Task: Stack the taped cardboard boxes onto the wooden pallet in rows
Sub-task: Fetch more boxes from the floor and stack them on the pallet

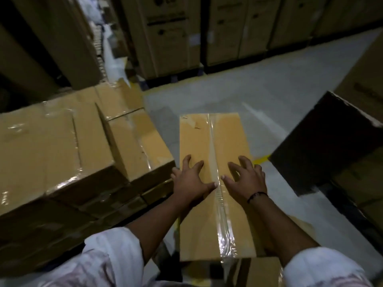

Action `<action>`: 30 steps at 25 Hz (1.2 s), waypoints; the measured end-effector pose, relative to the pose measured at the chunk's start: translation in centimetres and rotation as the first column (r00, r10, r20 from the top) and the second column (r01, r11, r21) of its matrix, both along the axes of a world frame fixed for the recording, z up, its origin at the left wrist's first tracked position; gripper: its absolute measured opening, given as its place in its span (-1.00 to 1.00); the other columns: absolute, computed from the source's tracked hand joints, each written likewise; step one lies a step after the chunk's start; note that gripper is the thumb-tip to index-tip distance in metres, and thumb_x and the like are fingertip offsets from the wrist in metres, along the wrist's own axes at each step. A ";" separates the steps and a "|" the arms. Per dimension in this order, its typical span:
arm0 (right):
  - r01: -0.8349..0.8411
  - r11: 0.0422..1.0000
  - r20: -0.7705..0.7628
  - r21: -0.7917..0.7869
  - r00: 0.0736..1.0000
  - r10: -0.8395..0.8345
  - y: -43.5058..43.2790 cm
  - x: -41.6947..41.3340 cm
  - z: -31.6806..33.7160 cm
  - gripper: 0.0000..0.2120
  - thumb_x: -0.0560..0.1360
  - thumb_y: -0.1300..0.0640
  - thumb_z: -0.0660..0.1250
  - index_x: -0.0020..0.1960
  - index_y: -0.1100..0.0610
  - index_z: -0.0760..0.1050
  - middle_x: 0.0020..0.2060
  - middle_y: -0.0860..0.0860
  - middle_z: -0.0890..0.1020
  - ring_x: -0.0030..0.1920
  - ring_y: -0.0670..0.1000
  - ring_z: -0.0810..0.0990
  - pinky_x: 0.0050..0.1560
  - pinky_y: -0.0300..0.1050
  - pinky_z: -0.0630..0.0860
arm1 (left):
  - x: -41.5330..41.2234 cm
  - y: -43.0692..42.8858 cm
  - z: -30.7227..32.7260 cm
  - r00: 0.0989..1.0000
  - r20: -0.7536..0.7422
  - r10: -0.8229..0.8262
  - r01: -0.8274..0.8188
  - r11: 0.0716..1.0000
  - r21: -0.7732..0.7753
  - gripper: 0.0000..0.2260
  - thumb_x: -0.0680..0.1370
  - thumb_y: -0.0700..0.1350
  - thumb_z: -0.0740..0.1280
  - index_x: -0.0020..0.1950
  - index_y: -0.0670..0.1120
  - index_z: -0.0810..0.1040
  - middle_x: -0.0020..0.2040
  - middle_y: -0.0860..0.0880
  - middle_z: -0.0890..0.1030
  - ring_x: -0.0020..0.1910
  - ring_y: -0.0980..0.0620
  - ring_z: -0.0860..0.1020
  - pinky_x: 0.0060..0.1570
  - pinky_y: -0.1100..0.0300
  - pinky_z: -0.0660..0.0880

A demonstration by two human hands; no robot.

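Left hand [189,181] and right hand [246,179] spread flat on a long taped box [215,141], stacked taped boxes [62,150] just left, grey floor [259,96] beyond

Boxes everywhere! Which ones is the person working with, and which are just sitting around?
Part of the job:
- long taped box, under both hands
- left hand
- right hand
- stack of taped boxes on the left

Just sitting around:
- tall printed cartons at the back
- dark open box on the right
- yellow floor line
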State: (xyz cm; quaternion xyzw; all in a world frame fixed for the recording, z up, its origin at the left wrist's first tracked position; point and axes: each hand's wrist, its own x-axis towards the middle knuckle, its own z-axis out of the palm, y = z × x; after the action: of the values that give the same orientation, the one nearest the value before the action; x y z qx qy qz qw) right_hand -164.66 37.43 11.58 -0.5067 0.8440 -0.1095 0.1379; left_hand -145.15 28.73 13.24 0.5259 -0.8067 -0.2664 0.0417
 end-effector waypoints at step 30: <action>-0.648 0.745 0.067 0.156 0.760 0.647 -54.6 15.4 -2.6 -0.36 0.51 -0.38 0.24 0.50 -0.11 0.32 0.57 0.00 0.12 0.45 0.28 0.24 0.45 0.24 0.29 | 19.9 -44.7 -2.1 0.912 0.138 0.386 -0.408 0.887 0.218 0.01 0.33 0.38 0.54 0.65 0.27 0.09 0.67 0.03 -0.25 0.56 -0.42 0.03 0.50 -0.29 0.08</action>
State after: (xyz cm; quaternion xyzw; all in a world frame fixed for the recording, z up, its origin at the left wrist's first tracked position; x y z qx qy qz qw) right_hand -149.27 -17.21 8.94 -0.7537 0.6214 0.0154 0.2136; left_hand -125.26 -15.95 11.16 0.6923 -0.6445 -0.3245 -0.0059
